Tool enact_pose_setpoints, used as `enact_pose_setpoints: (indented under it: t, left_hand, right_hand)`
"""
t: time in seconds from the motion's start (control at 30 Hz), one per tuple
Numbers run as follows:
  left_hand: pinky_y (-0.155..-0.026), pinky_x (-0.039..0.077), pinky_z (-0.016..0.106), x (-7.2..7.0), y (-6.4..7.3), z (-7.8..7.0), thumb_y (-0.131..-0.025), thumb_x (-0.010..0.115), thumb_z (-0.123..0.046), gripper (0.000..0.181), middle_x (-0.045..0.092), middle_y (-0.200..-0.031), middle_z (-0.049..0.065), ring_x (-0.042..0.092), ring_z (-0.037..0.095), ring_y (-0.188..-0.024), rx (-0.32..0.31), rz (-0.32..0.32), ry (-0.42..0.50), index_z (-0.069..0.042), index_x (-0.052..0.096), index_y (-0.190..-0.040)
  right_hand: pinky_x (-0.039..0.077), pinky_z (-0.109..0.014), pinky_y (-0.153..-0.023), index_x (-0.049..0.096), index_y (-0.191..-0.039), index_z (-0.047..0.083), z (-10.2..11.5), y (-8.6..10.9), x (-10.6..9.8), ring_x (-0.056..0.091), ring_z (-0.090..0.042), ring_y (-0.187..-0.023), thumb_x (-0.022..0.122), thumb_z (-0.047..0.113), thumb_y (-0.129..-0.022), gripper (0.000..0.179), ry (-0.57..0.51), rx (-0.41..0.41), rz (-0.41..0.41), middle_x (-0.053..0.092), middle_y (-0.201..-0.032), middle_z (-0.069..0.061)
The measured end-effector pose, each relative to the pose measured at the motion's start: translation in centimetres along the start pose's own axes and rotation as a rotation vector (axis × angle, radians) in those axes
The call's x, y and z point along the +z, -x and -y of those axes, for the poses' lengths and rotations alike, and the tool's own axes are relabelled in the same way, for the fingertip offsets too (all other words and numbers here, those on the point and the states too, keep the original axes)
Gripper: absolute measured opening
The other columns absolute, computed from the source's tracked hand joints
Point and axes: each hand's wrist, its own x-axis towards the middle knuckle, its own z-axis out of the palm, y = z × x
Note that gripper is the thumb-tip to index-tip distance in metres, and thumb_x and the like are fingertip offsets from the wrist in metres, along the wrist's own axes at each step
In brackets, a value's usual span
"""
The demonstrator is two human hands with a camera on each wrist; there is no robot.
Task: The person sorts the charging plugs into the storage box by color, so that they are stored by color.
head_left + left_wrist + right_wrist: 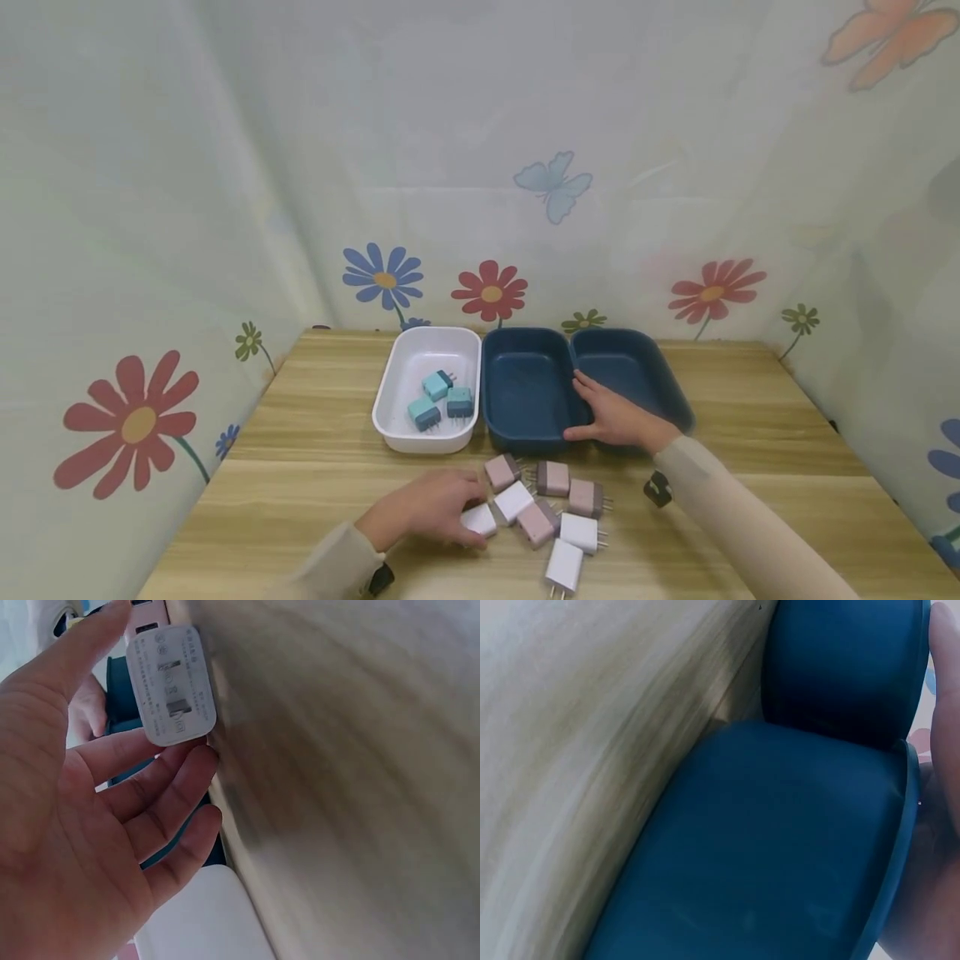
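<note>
My left hand [435,507] is low over the table at the left end of a group of chargers, its thumb and index finger on either side of a white charger [478,520]. In the left wrist view the prongs of that white charger [174,686] face the camera and the other fingers curve loosely below it. With thumb and fingers spread, my right hand [618,417] rests at the adjoining rims of the middle dark blue bin [525,437] and the right dark blue bin [678,392]. Pink chargers [552,478] and more white chargers [564,565] lie between the hands.
A white bin [427,443] stands left of the blue ones, holding teal chargers [424,412]. All three bins stand side by side toward the back of the wood-grain table [300,433]. A flower-printed curtain [450,125] hangs behind.
</note>
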Motion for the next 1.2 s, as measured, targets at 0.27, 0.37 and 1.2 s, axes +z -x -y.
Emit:
enact_pose_setpoints:
  t: [0.27,0.37,1.2]
  left_hand:
    - [-0.057,0.036,0.019,0.1,0.1,-0.4,-0.07,0.074,-0.054,0.041,0.05,-0.08,-0.014,0.044,0.002,-0.067,-0.034,0.025,-0.049,-0.021,0.065,-0.093]
    - [-0.059,0.036,0.02,0.0,0.2,-0.7,-0.068,0.075,-0.054,0.046,0.052,-0.082,-0.014,0.044,0.002,-0.067,-0.036,0.028,-0.068,-0.02,0.066,-0.098]
    - [-0.064,0.042,0.018,-3.0,0.5,-1.0,-0.077,0.074,-0.037,0.041,0.057,-0.091,-0.008,0.048,0.002,-0.074,-0.03,0.01,-0.007,-0.015,0.065,-0.111]
  right_hand:
    - [0.03,-0.051,-0.105,0.029,-0.141,-0.012,0.1,-0.1,0.1,0.028,-0.04,-0.134,0.072,0.051,-0.078,0.099,0.005,0.0,-0.009,0.02,-0.151,-0.024]
    - [0.03,-0.051,-0.104,0.029,-0.142,-0.011,0.1,0.0,0.1,0.028,-0.039,-0.134,0.071,0.052,-0.078,0.099,-0.002,0.008,-0.007,0.02,-0.152,-0.023]
    - [0.03,-0.051,-0.104,0.031,-0.141,-0.01,-0.3,0.0,0.3,0.029,-0.039,-0.134,0.071,0.056,-0.076,0.101,-0.003,0.002,-0.024,0.021,-0.152,-0.022]
